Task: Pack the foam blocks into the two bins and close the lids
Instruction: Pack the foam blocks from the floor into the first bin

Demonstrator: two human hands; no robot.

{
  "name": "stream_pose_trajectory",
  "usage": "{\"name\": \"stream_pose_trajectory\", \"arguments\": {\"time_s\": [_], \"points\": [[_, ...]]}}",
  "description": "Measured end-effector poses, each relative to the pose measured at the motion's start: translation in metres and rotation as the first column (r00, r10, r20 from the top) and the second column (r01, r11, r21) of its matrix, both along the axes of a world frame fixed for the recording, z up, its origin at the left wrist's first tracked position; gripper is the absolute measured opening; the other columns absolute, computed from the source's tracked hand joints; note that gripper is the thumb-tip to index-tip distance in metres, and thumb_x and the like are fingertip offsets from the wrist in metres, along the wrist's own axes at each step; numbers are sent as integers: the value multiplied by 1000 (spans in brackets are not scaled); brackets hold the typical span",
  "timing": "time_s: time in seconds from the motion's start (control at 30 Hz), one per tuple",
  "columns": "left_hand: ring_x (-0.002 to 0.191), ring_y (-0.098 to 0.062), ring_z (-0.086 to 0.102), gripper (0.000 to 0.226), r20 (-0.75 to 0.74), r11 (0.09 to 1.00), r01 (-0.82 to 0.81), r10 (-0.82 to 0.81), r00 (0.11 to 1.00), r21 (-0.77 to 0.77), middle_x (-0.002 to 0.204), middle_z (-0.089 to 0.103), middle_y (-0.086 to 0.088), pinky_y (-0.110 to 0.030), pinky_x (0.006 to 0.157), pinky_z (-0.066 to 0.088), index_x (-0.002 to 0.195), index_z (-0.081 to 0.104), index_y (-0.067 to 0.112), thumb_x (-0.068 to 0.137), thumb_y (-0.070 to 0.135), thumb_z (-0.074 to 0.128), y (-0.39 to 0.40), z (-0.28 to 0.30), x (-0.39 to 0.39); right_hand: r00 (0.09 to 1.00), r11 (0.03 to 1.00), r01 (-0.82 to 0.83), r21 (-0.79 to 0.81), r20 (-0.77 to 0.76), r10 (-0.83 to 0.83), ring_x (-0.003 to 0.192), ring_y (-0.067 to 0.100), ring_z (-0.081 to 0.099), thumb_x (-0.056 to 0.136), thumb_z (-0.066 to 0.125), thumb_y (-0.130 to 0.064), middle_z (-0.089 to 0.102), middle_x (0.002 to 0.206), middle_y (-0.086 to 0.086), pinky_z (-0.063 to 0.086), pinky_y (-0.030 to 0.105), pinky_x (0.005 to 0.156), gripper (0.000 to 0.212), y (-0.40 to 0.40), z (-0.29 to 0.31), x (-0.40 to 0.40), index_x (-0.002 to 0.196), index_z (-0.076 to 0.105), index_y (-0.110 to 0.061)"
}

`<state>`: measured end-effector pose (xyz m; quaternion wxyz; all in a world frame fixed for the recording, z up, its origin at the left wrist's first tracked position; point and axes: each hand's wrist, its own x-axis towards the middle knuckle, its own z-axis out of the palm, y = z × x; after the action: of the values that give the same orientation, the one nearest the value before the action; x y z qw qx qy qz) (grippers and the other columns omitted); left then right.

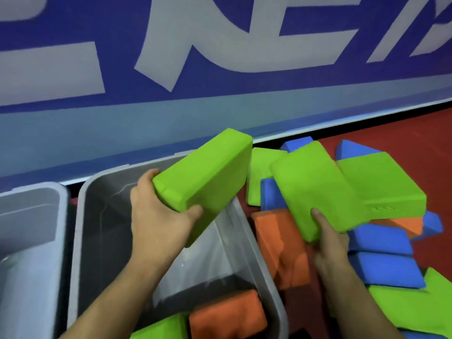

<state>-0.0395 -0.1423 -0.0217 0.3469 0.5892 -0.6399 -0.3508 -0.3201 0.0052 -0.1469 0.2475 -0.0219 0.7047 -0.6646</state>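
My left hand [156, 216] grips a green foam block [208, 174] by its near end and holds it tilted above the open grey bin [254, 260]. My right hand [330, 243] holds a second green foam block [315, 192] over the pile of blocks to the right of the bin. At the near end of the bin lie an orange block [227, 314] and a green block [161, 329]. A second grey bin [49, 216] stands at the left, its inside only partly in view.
A pile of blue, orange and green foam blocks [381, 241] covers the red floor [403, 133] to the right. A blue padded wall with pale letters [171, 69] runs right behind the bins. No lids are in view.
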Motion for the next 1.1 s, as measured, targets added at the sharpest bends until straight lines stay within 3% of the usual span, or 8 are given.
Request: {"name": "stream_pose_trajectory", "arguments": {"time_s": [0.13, 0.27, 0.33, 0.4, 0.57, 0.73, 0.87, 1.1], "points": [[98, -25, 45, 78, 319, 951, 98, 0, 948, -293, 108, 45, -5, -44, 90, 40, 122, 48, 22, 49, 28, 74, -1, 42, 31, 886, 948, -71, 310, -416, 203, 102, 22, 59, 28, 94, -54, 60, 113, 4, 51, 43, 90, 107, -9, 56, 17, 120, 49, -21], [94, -35, 46, 82, 644, 922, 243, 10, 765, -302, 104, 48, -9, -46, 88, 32, 123, 52, 19, 44, 34, 66, 3, 50, 63, 466, 843, -296, 450, -702, 538, 87, 15, 53, 52, 90, -33, 57, 98, -5, 43, 31, 75, 70, -17, 148, 88, 109, 51, -24], [91, -36, 48, 86, 734, 918, 306, -25, 679, -252, 102, 50, -12, -46, 85, 34, 122, 54, 15, 40, 38, 65, 13, 41, 78, 130, 694, -300, 655, -692, 710, 86, 24, 57, 61, 77, -44, 60, 94, -4, 46, 37, 70, 53, -22, 163, 113, 105, 54, -27], [85, -36, 50, 87, 795, 911, 375, -96, 599, -173, 97, 52, -13, -46, 82, 38, 119, 56, 12, 38, 41, 64, 27, 24, 88, -120, 540, -194, 819, -567, 815, 92, 29, 55, 60, 69, -40, 56, 105, -1, 45, 41, 75, 69, -25, 155, 132, 124, 48, -25], [101, -32, 47, 101, 826, 885, 427, -375, 420, 184, 117, 47, -9, -45, 90, 38, 144, 30, 13, 55, 49, 60, 60, -27, 100, -444, 249, -135, 959, -283, 850, 93, 26, 54, 44, 75, -41, 53, 106, 1, 45, 41, 80, 101, -23, 94, 162, 136, 38, -22], [116, -31, 36, 105, 811, 826, 457, -496, 309, 331, 134, 35, -9, -48, 102, 26, 151, -9, 11, 70, 54, 42, 82, -75, 103, -457, 106, -176, 979, -176, 872, 109, 31, 57, 69, 43, -83, 58, 120, 7, 43, 57, 98, 97, -15, 26, 179, 140, 39, -16], [141, -35, 13, 102, 754, 826, 386, -546, 366, 411, 155, 17, -10, -58, 114, -1, 150, -16, 12, 77, 63, 33, 96, -114, 101, -399, 78, -211, 974, -159, 903, 123, 34, 51, 80, 33, -79, 56, 132, 10, 24, 58, 106, 87, -12, -16, 186, 141, 37, -17], [130, -44, 42, 90, 729, 862, 404, -485, 484, 306, 137, 52, -22, -66, 108, 24, 145, 39, 8, 78, 67, 46, 99, -161, 97, -352, 149, -286, 947, -248, 903, 125, 28, 45, 87, 36, -69, 51, 134, 3, 27, 56, 109, 74, -18, -41, 181, 141, 43, -19]]}}
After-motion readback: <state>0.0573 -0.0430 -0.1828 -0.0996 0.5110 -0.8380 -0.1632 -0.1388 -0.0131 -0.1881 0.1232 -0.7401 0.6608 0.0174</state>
